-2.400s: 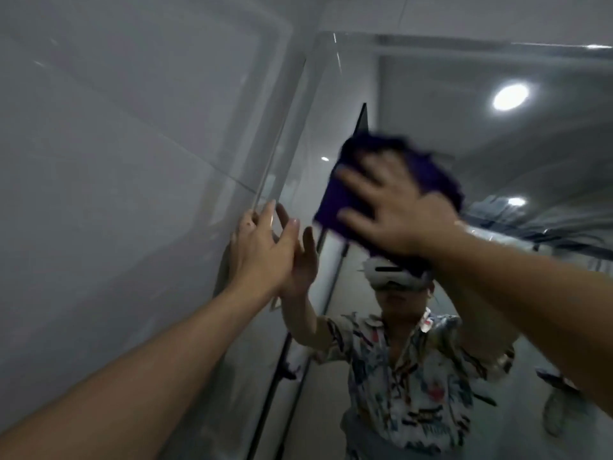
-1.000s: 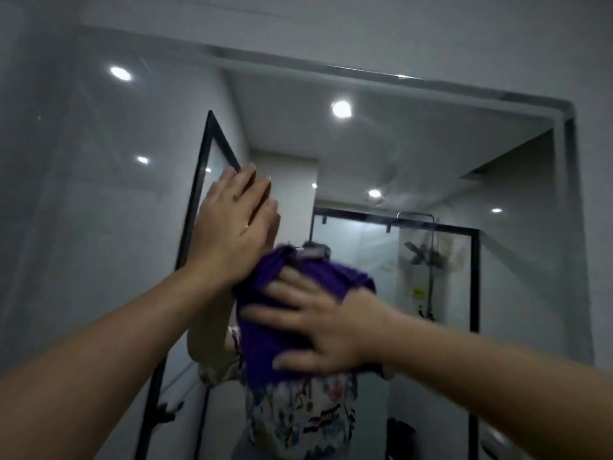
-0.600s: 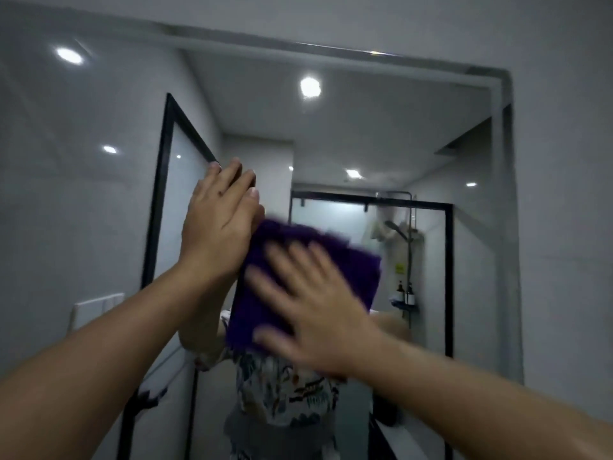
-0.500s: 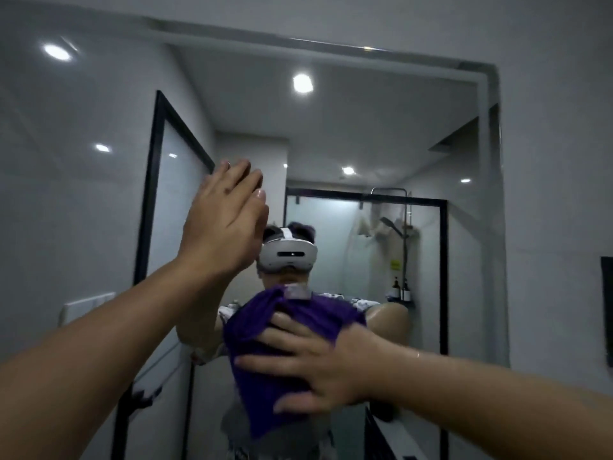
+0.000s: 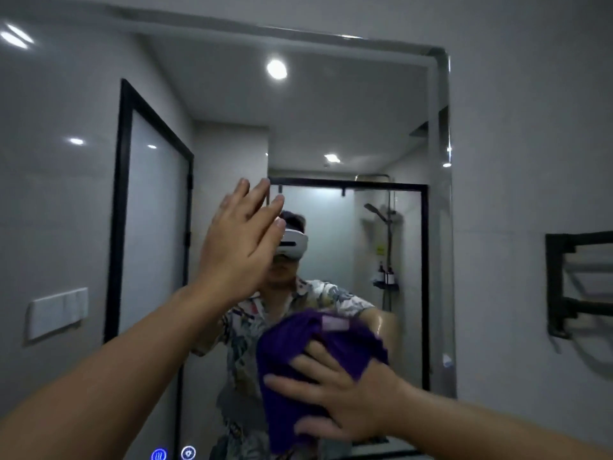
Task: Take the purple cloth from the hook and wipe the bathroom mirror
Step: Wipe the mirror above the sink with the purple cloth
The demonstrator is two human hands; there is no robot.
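While the left hand point(image 5: 242, 240) stays raised with its palm flat toward the mirror point(image 5: 335, 121), fingers straight and close together and holding nothing, the right hand point(image 5: 345, 396) has slid lower and further right than half a second ago. It presses the purple cloth point(image 5: 292, 353) against the lower part of the glass with fingers spread wide over the bunched fabric, pinning it with the flat of the hand more than gripping it. A pale label point(image 5: 335, 323) shows at the cloth's top edge. With the cloth lower, more of the reflected patterned shirt point(image 5: 245, 327) is uncovered. More of the tiled wall to the right has come into view too, with a black wall rack point(image 5: 564, 287) on it. Two small lit icons point(image 5: 174, 454) glow near the mirror's bottom edge.
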